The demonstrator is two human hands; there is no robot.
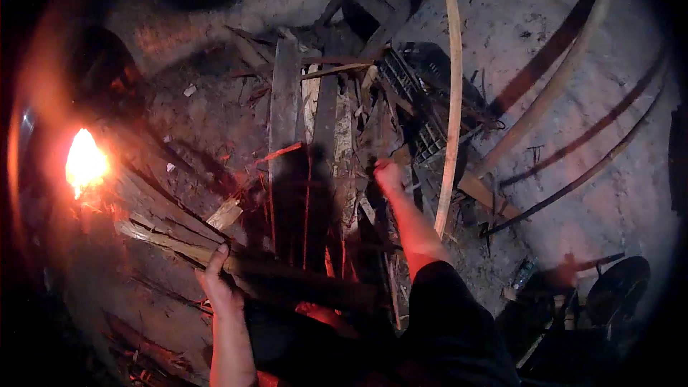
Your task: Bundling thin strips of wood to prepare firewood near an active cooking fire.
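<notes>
Near the lower middle, my left hand [219,279] grips a long split piece of wood [185,247] that lies slantwise, its pale end towards the fire; thin dark sticks lie along it under my thumb. My right hand [388,173] is stretched forward over a heap of scrap wood, its fingers curled; whether they hold a piece is not clear. Old boards [285,91] lie lengthwise in front of me, partly in my shadow. Beside the right hand is a dark slatted crate or grille [430,140]. A pale curved pole [453,75] stands to the right of that forearm.
A bright fire [86,164] burns at the far left. A wooden frame [371,2] lies beyond the boards. Long poles [559,75] lean at the right, above a short wooden block [492,196]. Loose sticks [150,355] lie at the lower left.
</notes>
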